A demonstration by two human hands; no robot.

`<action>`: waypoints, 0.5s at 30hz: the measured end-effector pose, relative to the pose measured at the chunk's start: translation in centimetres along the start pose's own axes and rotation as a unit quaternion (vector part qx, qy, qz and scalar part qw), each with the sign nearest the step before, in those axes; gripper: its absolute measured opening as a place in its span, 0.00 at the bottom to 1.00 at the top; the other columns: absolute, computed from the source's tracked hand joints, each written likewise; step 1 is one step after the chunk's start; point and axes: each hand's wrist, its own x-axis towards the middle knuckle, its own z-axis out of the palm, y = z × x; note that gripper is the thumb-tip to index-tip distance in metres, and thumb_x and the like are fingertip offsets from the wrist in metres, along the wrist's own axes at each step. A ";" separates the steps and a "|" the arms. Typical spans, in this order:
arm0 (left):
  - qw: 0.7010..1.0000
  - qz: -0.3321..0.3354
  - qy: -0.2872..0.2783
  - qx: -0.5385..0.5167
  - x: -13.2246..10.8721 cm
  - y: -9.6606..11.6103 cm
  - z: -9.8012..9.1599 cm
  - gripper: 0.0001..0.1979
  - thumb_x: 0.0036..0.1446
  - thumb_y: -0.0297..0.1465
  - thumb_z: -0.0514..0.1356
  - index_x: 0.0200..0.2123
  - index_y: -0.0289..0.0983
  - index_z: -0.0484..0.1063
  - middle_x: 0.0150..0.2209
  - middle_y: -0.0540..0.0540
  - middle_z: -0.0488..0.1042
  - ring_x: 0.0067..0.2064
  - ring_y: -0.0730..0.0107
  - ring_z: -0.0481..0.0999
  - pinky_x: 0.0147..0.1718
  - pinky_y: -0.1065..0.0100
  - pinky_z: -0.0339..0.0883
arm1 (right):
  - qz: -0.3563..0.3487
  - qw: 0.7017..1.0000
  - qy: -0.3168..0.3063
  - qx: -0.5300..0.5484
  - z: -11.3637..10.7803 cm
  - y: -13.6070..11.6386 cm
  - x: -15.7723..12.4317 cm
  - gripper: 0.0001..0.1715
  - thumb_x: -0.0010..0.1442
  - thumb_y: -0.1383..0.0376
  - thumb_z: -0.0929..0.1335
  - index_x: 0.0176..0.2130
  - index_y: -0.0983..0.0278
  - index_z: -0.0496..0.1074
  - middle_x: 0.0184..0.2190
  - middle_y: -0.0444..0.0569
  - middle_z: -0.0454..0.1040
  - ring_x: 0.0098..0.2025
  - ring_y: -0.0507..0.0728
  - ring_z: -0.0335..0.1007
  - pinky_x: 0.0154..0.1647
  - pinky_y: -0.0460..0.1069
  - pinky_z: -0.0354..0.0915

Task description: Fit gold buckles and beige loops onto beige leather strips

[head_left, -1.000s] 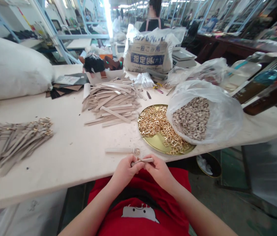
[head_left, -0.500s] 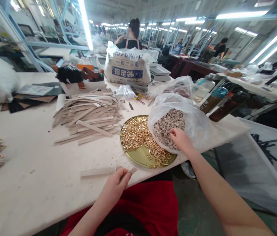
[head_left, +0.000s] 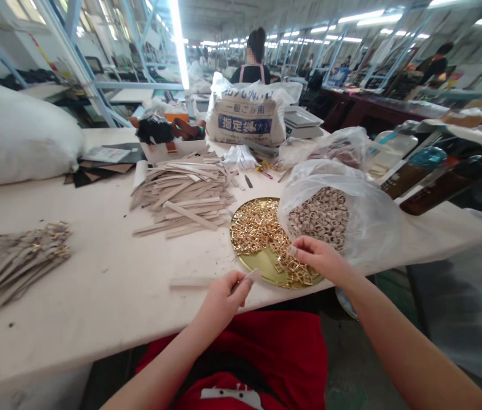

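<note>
Near the table's front edge, my left hand (head_left: 226,296) is closed around a beige leather strap (head_left: 190,282); one end pokes out past the thumb and the rest lies leftward on the table. My right hand (head_left: 324,259) pinches a small beige strap loop (head_left: 291,251) above the right side of a gold round tray (head_left: 262,267). Gold buckles (head_left: 252,225) are heaped on that tray. Just behind my right hand, a clear plastic bag (head_left: 371,222) lies open, full of similar beige loops (head_left: 320,213).
A pile of loose beige strips (head_left: 181,196) lies left of the tray. Straps with buckles (head_left: 23,256) are bunched at far left. Behind stand a printed white sack (head_left: 247,117) and a scale (head_left: 303,121). Dark bottles (head_left: 448,185) lean at right. A person (head_left: 254,62) is farther back.
My right hand has come out of the bag of loops, moving toward my left hand with a loop in its fingertips. My left hand still grips the strap. The camera view has turned left.
</note>
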 end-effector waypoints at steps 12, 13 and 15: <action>0.993 0.025 0.029 0.111 -2.8 -0.1 -1.2 0.14 0.54 0.37 0.50 0.22 0.36 0.64 0.18 0.54 0.60 0.22 0.76 0.59 0.22 0.73 0.48 | 0.043 0.955 -0.149 0.254 8.3 -5.1 -3.9 0.17 0.53 0.52 0.66 0.33 0.64 0.67 0.24 0.45 0.72 0.21 0.49 0.62 0.23 0.46 0.59; 0.993 0.023 0.025 0.112 -2.8 -0.1 -1.2 0.13 0.54 0.37 0.50 0.22 0.36 0.65 0.18 0.54 0.60 0.22 0.76 0.59 0.22 0.73 0.48 | 0.036 0.960 -0.136 0.242 8.5 -5.1 -4.1 0.16 0.52 0.53 0.66 0.33 0.64 0.68 0.24 0.44 0.72 0.21 0.49 0.62 0.23 0.46 0.59; 0.993 0.020 0.013 0.112 -2.7 0.0 -1.3 0.13 0.54 0.37 0.50 0.22 0.36 0.65 0.18 0.54 0.60 0.23 0.76 0.59 0.22 0.73 0.48 | 0.024 0.970 -0.108 0.218 8.9 -5.0 -4.4 0.15 0.52 0.54 0.66 0.31 0.63 0.68 0.22 0.44 0.71 0.20 0.49 0.61 0.22 0.46 0.58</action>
